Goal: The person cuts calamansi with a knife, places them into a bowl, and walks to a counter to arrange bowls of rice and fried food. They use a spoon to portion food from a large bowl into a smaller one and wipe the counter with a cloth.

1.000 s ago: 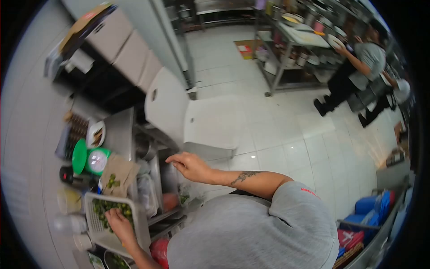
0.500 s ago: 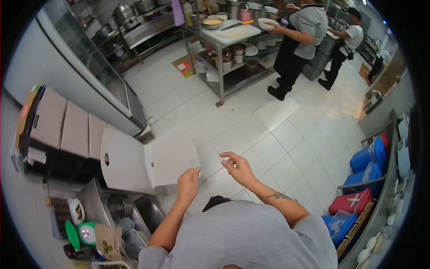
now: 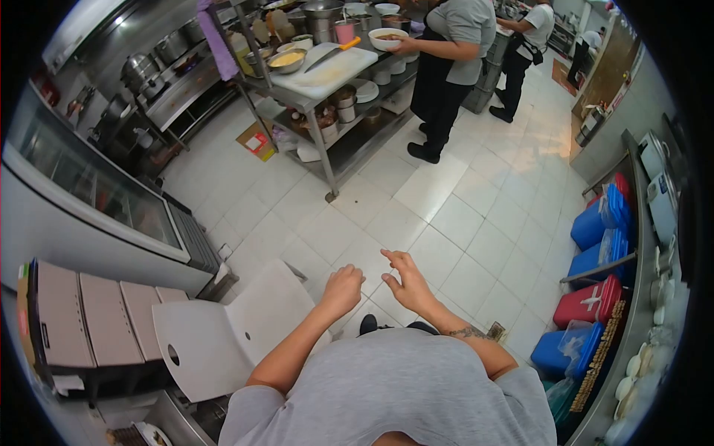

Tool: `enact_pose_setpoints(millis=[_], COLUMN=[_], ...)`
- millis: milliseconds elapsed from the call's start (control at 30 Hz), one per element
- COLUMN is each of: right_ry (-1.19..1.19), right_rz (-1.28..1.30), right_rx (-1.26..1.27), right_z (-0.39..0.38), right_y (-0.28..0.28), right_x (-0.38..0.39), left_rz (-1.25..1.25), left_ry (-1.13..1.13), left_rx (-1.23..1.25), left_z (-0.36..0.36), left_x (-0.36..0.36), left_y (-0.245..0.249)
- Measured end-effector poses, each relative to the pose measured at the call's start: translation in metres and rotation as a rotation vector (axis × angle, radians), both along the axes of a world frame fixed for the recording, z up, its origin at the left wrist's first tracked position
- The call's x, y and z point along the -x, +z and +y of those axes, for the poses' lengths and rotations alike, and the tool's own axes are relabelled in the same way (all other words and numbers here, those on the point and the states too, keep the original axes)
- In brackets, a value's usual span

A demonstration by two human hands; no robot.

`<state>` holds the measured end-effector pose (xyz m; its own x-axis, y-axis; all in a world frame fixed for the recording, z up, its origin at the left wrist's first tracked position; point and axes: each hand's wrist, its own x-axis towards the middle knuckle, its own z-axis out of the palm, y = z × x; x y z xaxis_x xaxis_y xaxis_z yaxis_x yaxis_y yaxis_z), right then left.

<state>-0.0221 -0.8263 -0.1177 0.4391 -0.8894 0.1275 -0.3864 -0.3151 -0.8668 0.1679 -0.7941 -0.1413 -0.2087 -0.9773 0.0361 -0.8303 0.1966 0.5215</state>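
Note:
My left hand [image 3: 343, 290] is held out in front of my body with its fingers curled in. Whatever it may hold is hidden behind the fingers. Close to its right is my right hand [image 3: 407, 284], thumb and forefinger apart, with nothing visible between them. The two hands do not touch, and both are in the air over the white tiled floor [image 3: 454, 215]. Nearest to my left arm stands a white chair [image 3: 271, 305] with a round hole in its back. My dark shoe [image 3: 368, 324] shows below the hands.
Ahead, a steel worktable [image 3: 327, 160] carries a cutting board [image 3: 338, 74] and a knife [image 3: 327, 56]. A person [image 3: 454, 74] beside it holds a bowl [image 3: 388, 39]. Glass-fronted fridge [image 3: 97, 193] and drawers [image 3: 63, 316] stand left. Blue bins [image 3: 591, 223] and a red bin [image 3: 587, 301] line the right.
The view has turned and moved, so the worktable and chair sit further left. My hands have come closer together. My right thumb and forefinger have spread apart.

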Motion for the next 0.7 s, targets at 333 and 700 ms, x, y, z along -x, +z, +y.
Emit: enact_pose_setpoints(millis=[333,700], right_ry=[-0.248,-0.24], right_rz=[0.086,0.059], right_rx=[-0.255,-0.143], right_z=[-0.097,-0.242], right_y=[-0.012,-0.001], right_x=[0.099,0.303], left_rz=[0.173,-0.179], left_ry=[0.031,-0.113], left_rx=[0.064,-0.357], left_z=[-0.16,-0.316], left_x=[0.095,0.228], left_y=[-0.013,-0.12])
